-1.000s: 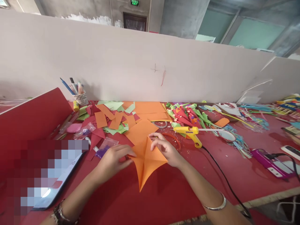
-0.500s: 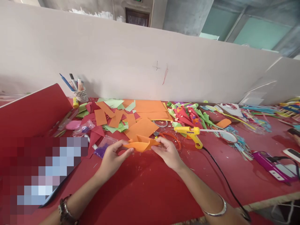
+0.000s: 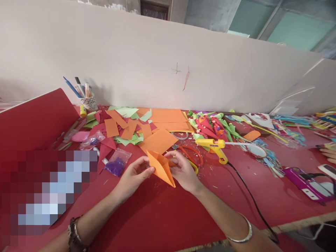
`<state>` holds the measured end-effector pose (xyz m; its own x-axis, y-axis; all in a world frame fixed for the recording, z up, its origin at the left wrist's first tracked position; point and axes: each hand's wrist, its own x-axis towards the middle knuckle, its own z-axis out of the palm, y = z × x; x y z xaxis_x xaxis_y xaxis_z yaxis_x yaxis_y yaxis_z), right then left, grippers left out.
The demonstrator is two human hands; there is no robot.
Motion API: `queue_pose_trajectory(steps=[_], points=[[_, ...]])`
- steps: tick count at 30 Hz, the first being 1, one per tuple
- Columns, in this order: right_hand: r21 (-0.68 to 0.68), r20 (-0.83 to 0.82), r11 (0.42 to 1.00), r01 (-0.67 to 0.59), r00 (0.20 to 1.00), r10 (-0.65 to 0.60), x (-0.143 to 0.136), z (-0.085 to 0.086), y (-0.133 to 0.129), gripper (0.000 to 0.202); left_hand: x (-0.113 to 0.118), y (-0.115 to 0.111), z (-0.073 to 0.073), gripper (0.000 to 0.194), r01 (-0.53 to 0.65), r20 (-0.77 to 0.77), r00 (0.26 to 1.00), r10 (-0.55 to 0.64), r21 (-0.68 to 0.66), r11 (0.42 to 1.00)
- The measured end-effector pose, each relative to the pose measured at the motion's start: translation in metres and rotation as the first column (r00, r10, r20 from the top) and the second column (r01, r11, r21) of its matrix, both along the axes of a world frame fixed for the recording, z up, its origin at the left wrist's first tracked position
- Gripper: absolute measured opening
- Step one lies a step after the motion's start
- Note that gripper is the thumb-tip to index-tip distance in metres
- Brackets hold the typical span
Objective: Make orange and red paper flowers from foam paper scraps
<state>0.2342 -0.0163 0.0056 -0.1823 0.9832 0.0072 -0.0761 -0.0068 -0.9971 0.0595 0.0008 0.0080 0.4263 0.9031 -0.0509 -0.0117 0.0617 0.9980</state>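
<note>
Between my hands, above the red tabletop, is a folded piece of orange paper, tilted with one point toward me. My left hand pinches its left edge between thumb and fingers. My right hand grips the other side, its fingertips partly behind the paper. Just beyond lies a flat orange sheet. Orange-red-handled scissors lie behind my right hand, partly hidden by it. A small bag of purple bits rests to the left of my left hand.
A yellow glue gun with its black cord lies to the right, near a purple power strip. Red and green paper cones are piled behind. Paper scraps and a pen cup stand left. Another person's hand shows far right.
The orange folded paper has turned from lying level between my hands to a slant, one point now down toward me. Another person's hand at the far right shows more fully.
</note>
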Motion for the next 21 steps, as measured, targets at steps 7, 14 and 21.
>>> queue_pose_trajectory(steps=[7,14,21], points=[[-0.015,-0.047,0.998,0.061,0.997,-0.062,0.0,0.001,0.001,0.035,-0.001,-0.001,-0.006,0.024,-0.115,-0.083,0.99,0.116,0.019,0.993],[-0.129,-0.249,0.992,0.015,0.967,-0.047,-0.001,-0.01,0.004,0.036,0.001,-0.004,0.0,0.028,-0.052,-0.129,0.99,0.059,0.06,0.997],[-0.028,-0.146,0.992,-0.124,0.982,0.119,-0.007,-0.004,0.002,0.02,0.0,-0.007,-0.003,0.021,0.05,-0.185,0.983,-0.021,0.151,0.987]])
